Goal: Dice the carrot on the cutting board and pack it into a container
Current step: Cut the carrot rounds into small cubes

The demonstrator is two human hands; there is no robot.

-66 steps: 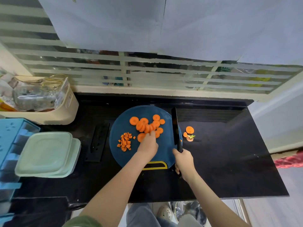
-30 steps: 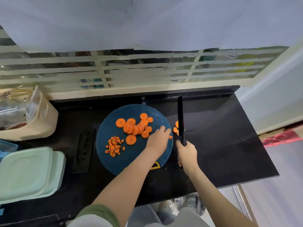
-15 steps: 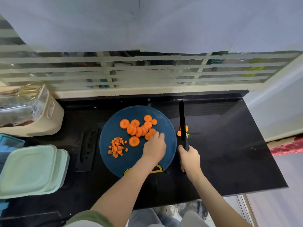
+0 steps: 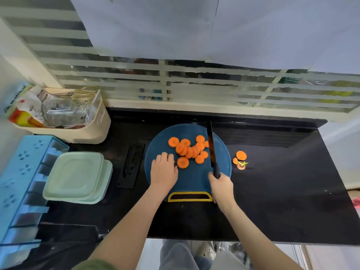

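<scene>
Right hand (image 4: 221, 185) wrapped round knife (image 4: 211, 147) handle, blade over board (image 4: 194, 178) right side; left hand (image 4: 164, 170) palm-down on board's left, fingers together, can't tell if gripping anything.

text: none legible | packet (image 4: 19, 108) print — too blurred

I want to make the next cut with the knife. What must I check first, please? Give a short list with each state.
1. Right hand grips the knife by its handle: ok.
2. Left hand away from the blade: ok.
3. Carrot slices on the cutting board: ok.
4. Slices lined up for dicing: not ok, loose overlapping heap.
5. Containers open: not ok, lids on.
</scene>
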